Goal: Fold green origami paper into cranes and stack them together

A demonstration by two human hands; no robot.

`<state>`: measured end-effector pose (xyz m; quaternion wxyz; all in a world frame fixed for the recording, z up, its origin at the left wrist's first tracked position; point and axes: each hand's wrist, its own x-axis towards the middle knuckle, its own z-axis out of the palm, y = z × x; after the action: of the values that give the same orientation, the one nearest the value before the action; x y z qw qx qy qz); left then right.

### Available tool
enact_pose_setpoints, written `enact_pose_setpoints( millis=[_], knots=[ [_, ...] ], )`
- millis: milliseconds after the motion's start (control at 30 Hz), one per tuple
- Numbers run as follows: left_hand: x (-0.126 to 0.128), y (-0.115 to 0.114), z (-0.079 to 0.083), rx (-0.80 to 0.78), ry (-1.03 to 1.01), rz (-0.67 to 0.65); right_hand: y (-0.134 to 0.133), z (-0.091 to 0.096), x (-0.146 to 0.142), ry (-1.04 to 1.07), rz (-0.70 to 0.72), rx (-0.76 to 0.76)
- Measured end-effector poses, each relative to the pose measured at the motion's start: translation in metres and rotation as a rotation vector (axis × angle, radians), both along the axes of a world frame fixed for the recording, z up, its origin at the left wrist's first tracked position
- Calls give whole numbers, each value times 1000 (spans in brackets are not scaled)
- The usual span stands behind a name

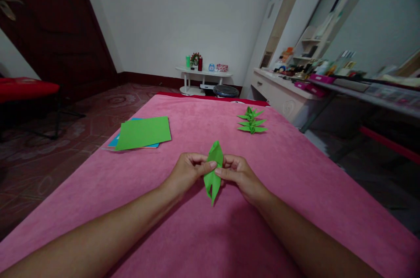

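Observation:
Between my two hands, a folded piece of green paper (pixel 215 154) is held upright above the pink cloth. It is long and narrow, pointed at the top, and split into two points at the bottom. My left hand (pixel 188 172) pinches its left edge, with the thumb flat on the front face. From the other side, my right hand (pixel 241 176) pinches the right edge, its thumb near the middle of the paper. The other fingers of both hands are curled, partly hidden behind the paper.
Several folded green paper figures (pixel 252 127) stand in a row at the right. A stack of green sheets (pixel 144 133) with blue ones below lies at the left on the pink cloth (pixel 197 114). Beyond stand a small white table (pixel 210 72) and a cluttered dresser (pixel 278 90).

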<state>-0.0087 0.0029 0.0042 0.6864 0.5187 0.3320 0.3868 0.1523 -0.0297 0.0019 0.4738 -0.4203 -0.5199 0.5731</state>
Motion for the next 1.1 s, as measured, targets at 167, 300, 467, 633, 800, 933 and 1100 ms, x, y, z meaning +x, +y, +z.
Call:
enact_pose_setpoints(
  millis=[167,300,467,633,800,933,1100],
  knots=[
    [0,-2,5,148,86,20,-2,14,-3,-41,-98,164],
    [1,-5,4,142,126,-76,-2,19,1,-48,-172,225],
    [3,-10,3,136,173,-152,-2,18,5,-79,-254,253],
    [4,-15,8,141,176,-182,-2,14,2,-9,-321,208],
    [4,-14,8,234,241,-108,0,10,0,146,-215,92],
    [3,-11,6,285,245,-75,-2,9,-1,142,-100,42],
    [3,-13,5,312,279,-44,-3,8,-4,110,-130,40]
  ],
)
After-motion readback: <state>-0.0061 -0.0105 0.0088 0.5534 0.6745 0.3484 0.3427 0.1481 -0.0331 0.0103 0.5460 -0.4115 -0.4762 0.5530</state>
